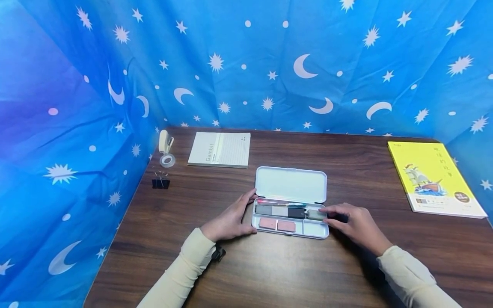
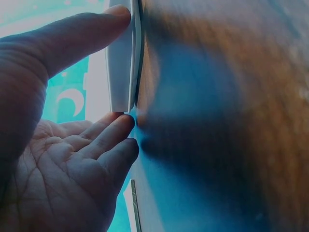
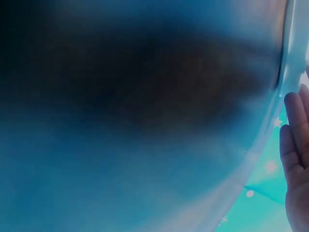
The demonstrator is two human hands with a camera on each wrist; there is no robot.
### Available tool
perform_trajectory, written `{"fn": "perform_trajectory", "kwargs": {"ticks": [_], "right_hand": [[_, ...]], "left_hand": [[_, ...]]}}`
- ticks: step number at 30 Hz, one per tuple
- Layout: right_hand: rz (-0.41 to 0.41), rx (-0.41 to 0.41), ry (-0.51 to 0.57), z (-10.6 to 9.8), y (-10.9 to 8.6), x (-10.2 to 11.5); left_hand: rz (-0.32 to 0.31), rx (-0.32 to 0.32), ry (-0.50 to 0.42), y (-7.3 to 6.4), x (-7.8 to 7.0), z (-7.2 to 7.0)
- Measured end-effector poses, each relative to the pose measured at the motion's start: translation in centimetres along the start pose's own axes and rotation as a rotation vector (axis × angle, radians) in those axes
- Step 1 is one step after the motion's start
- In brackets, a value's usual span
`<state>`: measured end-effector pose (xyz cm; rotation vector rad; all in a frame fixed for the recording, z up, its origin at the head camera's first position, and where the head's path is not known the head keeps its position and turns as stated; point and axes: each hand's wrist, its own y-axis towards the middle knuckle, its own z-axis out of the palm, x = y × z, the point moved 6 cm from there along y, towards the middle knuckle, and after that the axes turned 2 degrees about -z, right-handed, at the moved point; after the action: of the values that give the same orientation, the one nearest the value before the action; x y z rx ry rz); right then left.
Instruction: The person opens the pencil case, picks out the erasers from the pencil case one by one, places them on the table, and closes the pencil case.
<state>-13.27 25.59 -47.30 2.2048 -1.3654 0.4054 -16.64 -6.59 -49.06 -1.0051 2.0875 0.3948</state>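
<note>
A white pencil case [image 1: 290, 184] lies with its lid raised on the table. My left hand [image 1: 231, 218] grips its left end, thumb at the front corner and fingers at the back; in the left wrist view the thumb presses the case wall [image 2: 120, 63]. At the right end, my right hand [image 1: 354, 224] pinches a small grey-green block [image 1: 315, 214] between thumb and index finger. Slim pens [image 1: 283, 202], a grey-and-black bar [image 1: 281, 211] and pink blocks [image 1: 286, 226] lie in the tray. The right wrist view barely catches the fingers [image 3: 295, 125].
A stapler [image 1: 164, 141], tape roll [image 1: 167, 160] and black binder clip [image 1: 160, 183] stand at the left table edge. Behind the case lies a notebook [image 1: 235, 149]. A yellow book [image 1: 435, 177] is at the right. Blue star-patterned cloth [image 1: 265, 64] hangs around the table.
</note>
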Motion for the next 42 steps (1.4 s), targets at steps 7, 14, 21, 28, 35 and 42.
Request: {"fn": "perform_trajectory", "kwargs": {"ticks": [7,14,21,28,35,42], "right_hand": [[-0.007,0.098,-0.020,-0.1,1.1,0.3],[0.037,0.126,-0.010,0.0,1.2,0.3],[-0.033,0.004,-0.005,-0.3,0.8,0.4],[-0.058,-0.072,-0.054,-1.7,0.6,-0.1],[0.001,-0.100,-0.097,-3.9,0.0,-2.4],[0.095,-0.056,-0.144,-5.3,-1.1,-6.2]], "left_hand": [[-0.004,-0.009,-0.001,0.0,0.1,-0.1],[0.000,-0.014,0.004,0.0,0.1,0.0],[-0.010,0.000,0.016,0.0,0.1,0.2],[0.026,-0.022,0.026,-0.1,-0.1,0.0],[0.042,-0.030,0.038,-0.1,-0.1,-0.1],[0.040,-0.022,0.033,-0.1,-0.1,-0.1]]}}
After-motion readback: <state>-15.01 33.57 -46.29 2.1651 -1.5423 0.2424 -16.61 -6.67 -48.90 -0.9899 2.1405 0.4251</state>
